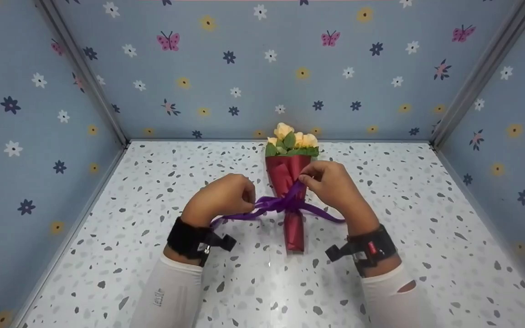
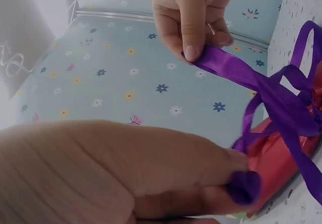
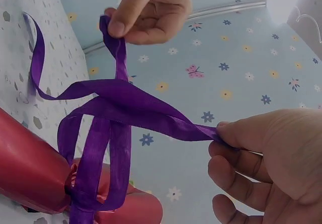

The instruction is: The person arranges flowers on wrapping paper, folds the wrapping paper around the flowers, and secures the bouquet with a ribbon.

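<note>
A bouquet of cream-yellow roses (image 1: 284,131) with green leaves lies on the speckled table, wrapped in dark red paper (image 1: 293,230). Around its narrow middle runs a purple ribbon (image 1: 293,200), looped and crossed at the front. My left hand (image 1: 223,196), left of the bouquet, pinches one part of the ribbon between thumb and finger. My right hand (image 1: 333,182), at the upper right of the wrap, pinches another part and holds it raised. In the right wrist view, the ribbon (image 3: 136,100) stretches between both hands, with loops standing over the red wrap (image 3: 30,163).
The white speckled tabletop (image 1: 121,255) spreads around the bouquet. Blue panels (image 1: 253,68) printed with flowers and butterflies enclose it at the back, left and right, with metal rails (image 1: 84,73) at the corners. One loose ribbon end (image 1: 326,213) trails right of the wrap.
</note>
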### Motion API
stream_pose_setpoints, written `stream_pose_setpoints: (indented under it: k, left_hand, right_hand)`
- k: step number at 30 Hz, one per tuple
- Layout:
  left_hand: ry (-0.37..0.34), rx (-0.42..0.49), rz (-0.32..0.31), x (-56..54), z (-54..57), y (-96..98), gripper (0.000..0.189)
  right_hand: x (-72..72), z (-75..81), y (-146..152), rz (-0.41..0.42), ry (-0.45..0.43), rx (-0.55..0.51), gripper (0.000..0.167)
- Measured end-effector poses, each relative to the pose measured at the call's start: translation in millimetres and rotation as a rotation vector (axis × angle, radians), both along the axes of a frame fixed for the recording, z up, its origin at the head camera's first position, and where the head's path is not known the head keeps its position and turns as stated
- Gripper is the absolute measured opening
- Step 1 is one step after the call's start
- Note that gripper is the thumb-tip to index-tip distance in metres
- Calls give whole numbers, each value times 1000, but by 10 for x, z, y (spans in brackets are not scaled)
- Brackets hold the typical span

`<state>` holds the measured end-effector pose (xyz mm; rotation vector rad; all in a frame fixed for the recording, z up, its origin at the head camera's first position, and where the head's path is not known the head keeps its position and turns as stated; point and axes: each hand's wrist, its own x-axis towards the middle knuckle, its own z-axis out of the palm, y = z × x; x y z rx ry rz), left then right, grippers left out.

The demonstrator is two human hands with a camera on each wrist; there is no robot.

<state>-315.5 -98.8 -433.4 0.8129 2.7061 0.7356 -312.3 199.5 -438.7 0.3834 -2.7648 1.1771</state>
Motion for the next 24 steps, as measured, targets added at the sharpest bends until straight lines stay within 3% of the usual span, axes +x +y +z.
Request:
stream_pose_setpoints:
  k: [3, 8, 10, 13, 17, 24]
  left_hand:
    - [-124, -57, -67, 70, -27, 69, 14]
    - [-290, -108, -243, 82, -280, 299, 12]
    - [-340, -127, -251, 66, -370, 363, 12]
    - [-368, -150, -202, 35, -422, 390, 16]
    - [-292, -84, -147, -14, -368, 347, 23]
    - [36, 244, 9, -30, -295, 412, 22]
  right_hand:
    - [-9, -2, 5, -22, -5, 4, 10]
    - [-11, -17, 3, -30, -12, 6, 10]
    - [-10, -23, -10, -15, -12, 3, 10]
    - [-7, -34, -33, 15, -3, -6, 10]
    - [4, -40, -59, 55, -3, -20, 9]
    - [21, -57, -125, 81, -1, -27, 10]
